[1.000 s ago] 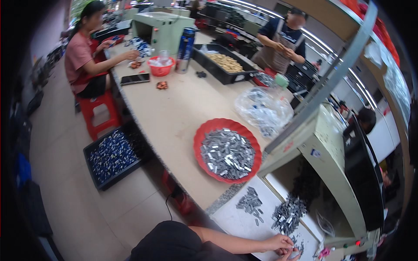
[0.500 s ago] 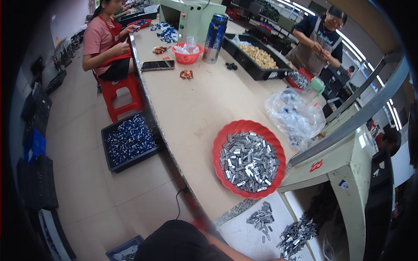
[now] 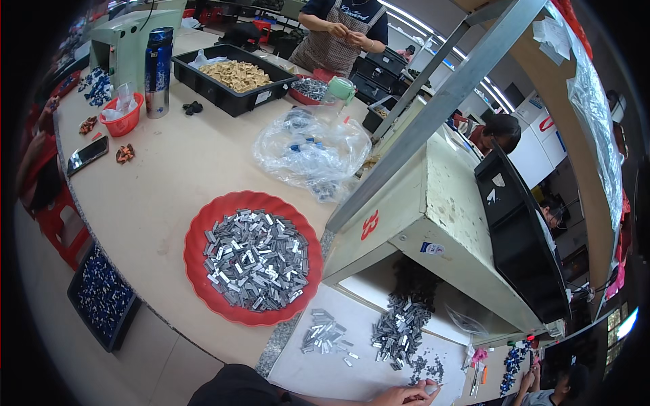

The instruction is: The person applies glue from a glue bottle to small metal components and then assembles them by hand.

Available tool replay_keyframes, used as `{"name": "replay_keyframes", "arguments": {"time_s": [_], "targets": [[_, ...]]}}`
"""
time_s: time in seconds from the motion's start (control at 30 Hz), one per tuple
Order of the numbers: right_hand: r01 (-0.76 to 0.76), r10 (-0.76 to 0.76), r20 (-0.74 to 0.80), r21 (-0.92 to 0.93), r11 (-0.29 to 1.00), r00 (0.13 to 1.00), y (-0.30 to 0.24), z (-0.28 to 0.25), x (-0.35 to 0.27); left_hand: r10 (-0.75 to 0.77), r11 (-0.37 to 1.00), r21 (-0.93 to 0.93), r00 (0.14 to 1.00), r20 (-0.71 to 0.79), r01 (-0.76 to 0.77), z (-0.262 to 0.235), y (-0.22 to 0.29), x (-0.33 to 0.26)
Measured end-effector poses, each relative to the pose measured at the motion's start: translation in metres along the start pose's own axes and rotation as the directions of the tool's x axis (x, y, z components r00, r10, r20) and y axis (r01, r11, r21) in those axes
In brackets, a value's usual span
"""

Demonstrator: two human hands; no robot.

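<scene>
My left hand (image 3: 406, 395) comes in at the lower edge, its forearm reaching from the left. The fingers are closed together near a small pale piece at their tips, too small to name. Beside that hand, on a white work surface (image 3: 291, 362), lie a scatter of tiny dark parts (image 3: 426, 367), a heap of dark and silvery small rectangular parts (image 3: 401, 331) and a looser group of grey rectangular parts (image 3: 328, 333). Farther left stands a red scalloped bowl (image 3: 196, 271) full of similar silvery parts. My right hand does not show.
A pale green metal cabinet (image 3: 399, 210) with a slanting grey post (image 3: 433, 115) rises on the right. Behind the bowl lie a clear plastic bag (image 3: 305, 145) and a black tray (image 3: 233, 101) of tan pieces. A bottle (image 3: 158, 74) and phone (image 3: 88, 155) stand left. Co-workers sit or stand around.
The view has swung to the right, so the bowl and table things sit farther left in the picture. My left hand, barely visible before, now shows at the lower edge.
</scene>
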State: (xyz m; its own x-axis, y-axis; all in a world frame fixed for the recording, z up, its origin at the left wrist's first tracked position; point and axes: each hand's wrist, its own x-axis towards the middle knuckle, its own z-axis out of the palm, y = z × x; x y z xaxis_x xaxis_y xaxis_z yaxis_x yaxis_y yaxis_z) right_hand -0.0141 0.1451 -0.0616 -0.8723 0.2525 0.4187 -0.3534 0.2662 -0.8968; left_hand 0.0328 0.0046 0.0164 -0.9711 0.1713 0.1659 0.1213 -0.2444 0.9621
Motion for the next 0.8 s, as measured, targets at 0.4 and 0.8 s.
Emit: {"name": "replay_keyframes", "arguments": {"time_s": [0.4, 0.8], "targets": [[0.059, -0.082, 0.219, 0.11, 0.992, 0.972, -0.033, 0.005, 0.013, 0.015, 0.936, -0.352, 1.0, -0.024, -0.022, -0.011, -0.017, 0.022], [-0.094, 0.08, 0.09, 0.157, 0.983, 0.993, -0.05, 0.014, 0.013, -0.027, 0.891, -0.453, 0.997, -0.072, -0.009, -0.018, -0.039, 0.033]]}}
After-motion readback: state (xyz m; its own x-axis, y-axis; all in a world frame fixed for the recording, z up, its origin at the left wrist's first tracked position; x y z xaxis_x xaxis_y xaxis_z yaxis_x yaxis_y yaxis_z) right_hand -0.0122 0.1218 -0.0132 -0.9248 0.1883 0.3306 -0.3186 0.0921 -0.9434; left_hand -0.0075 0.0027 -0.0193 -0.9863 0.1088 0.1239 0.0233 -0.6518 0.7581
